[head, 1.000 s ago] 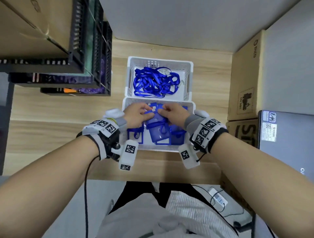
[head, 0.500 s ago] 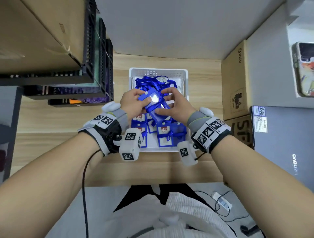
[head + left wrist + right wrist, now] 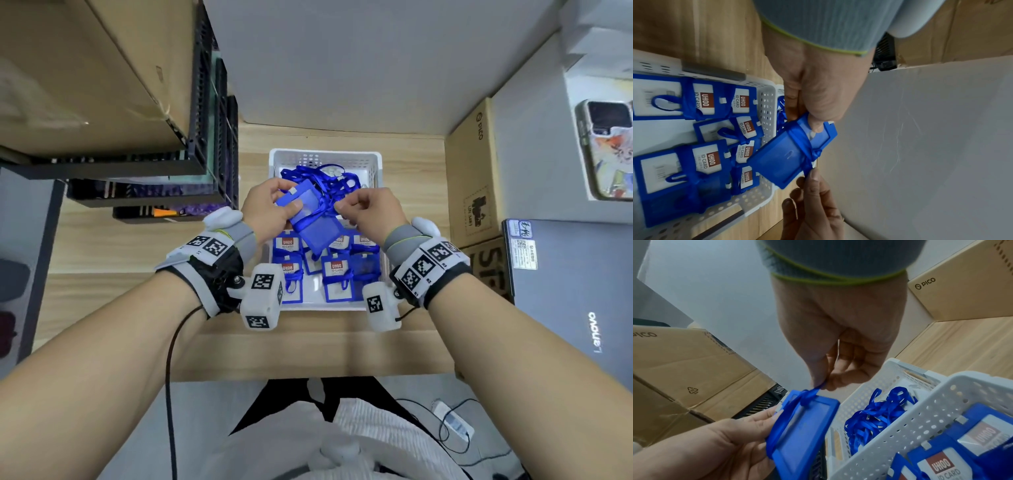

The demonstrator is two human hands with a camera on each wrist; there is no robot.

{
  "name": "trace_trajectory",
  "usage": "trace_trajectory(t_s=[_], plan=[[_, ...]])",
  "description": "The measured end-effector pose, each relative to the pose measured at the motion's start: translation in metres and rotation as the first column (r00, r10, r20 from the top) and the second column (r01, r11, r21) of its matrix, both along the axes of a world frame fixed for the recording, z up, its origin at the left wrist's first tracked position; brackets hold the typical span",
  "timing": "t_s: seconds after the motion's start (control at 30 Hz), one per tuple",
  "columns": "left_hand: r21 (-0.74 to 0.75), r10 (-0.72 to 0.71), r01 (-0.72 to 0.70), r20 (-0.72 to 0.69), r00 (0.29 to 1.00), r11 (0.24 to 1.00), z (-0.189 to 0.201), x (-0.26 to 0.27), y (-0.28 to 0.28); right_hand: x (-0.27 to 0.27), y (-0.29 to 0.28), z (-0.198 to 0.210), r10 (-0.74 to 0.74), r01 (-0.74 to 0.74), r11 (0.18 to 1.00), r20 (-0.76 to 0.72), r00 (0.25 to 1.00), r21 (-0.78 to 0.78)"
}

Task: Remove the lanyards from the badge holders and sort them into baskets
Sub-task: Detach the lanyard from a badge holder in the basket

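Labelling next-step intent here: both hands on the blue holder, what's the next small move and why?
Probably the right hand pulls its pinched end of the blue ribbon lanyard away to loosen the knot. The lanyard is still wrapped and tied round the blue plastic badge holder, which the left hand grips above the white perforated baskets. It cannot be sorted until untied.

A translucent blue plastic badge holder, pinched between both hands, is wrapped in matching blue ribbon lanyard. Beneath the grip, white perforated plastic baskets hold blue-framed holders with red-and-white cards.
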State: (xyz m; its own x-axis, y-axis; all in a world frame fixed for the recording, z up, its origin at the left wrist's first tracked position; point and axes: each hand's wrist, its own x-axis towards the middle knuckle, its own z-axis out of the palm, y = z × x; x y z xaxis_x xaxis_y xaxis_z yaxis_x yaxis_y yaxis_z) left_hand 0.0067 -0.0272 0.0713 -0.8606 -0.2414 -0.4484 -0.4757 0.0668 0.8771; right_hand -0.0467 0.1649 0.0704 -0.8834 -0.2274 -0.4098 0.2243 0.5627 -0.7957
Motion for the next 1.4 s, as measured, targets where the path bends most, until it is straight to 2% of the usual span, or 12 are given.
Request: trace_trajectory(t_s=[0.13, 0.23, 0.33, 0.63, 0.87, 0.93, 1.03, 1.1, 1.13, 1.27, 1.33, 1.4], plan=[[-0.044, 0.011, -0.012, -0.020, 1.000, 0.999, 0.002, -0.002, 0.001, 0.005, -0.008, 0.000, 0.066, -0.061, 0.997, 0.098, 0.993, -0.052], [-0.098, -0.057, 0.049, -0.073, 0.996, 0.994, 0.004, -0.001, 0.003, 0.007, -0.022, 0.000, -0.058, 0.084, 0.987, 0.188, 0.980, -0.134], [-0.125, -0.108, 0.093, -0.123, 0.986, 0.988, 0.007, -0.001, 0.004, 0.008, -0.032, 0.007, -0.167, 0.248, 0.946, 0.344, 0.924, -0.207], [-0.049, -0.221, 0.218, -0.094, 0.971, 0.975, 0.014, -0.007, 0.005, 0.000, -0.032, 0.011, -0.235, 0.384, 0.906, 0.541, 0.807, -0.179], [-0.167, -0.262, 0.248, -0.061, 0.963, 0.954, 0.009, -0.010, 0.008, -0.007, -0.026, 0.019, -0.106, 0.185, 0.976, 0.486, 0.867, -0.117], [-0.195, -0.258, 0.246, -0.044, 0.965, 0.950, 0.007, -0.013, 0.006, -0.010, -0.027, 0.019, -0.080, 0.116, 0.992, 0.449, 0.890, -0.053], [-0.271, -0.257, 0.246, -0.006, 0.966, 0.931, 0.004, -0.016, 0.002, -0.015, -0.031, 0.018, -0.011, -0.041, 0.979, 0.253, 0.967, 0.199], [-0.297, -0.279, 0.270, 0.012, 0.960, 0.916, 0.003, -0.018, 0.000, -0.018, -0.032, 0.018, 0.013, -0.058, 0.917, 0.116, 0.993, 0.395], [-0.308, -0.305, 0.297, 0.023, 0.952, 0.904, 0.003, -0.018, 0.000, -0.018, -0.032, 0.018, 0.013, -0.049, 0.905, 0.088, 0.996, 0.424], [-0.278, -0.306, 0.297, 0.013, 0.952, 0.913, 0.001, -0.020, 0.000, -0.018, -0.029, 0.014, -0.001, -0.041, 0.955, 0.140, 0.990, 0.293], [-0.293, -0.268, 0.254, -0.007, 0.963, 0.922, 0.001, -0.022, -0.002, -0.016, -0.026, 0.015, 0.037, -0.068, 0.987, 0.204, 0.978, 0.148], [-0.332, -0.251, 0.230, -0.023, 0.968, 0.915, 0.001, -0.024, -0.006, -0.015, -0.022, 0.017, 0.034, -0.029, 0.999, 0.288, 0.957, -0.020]])
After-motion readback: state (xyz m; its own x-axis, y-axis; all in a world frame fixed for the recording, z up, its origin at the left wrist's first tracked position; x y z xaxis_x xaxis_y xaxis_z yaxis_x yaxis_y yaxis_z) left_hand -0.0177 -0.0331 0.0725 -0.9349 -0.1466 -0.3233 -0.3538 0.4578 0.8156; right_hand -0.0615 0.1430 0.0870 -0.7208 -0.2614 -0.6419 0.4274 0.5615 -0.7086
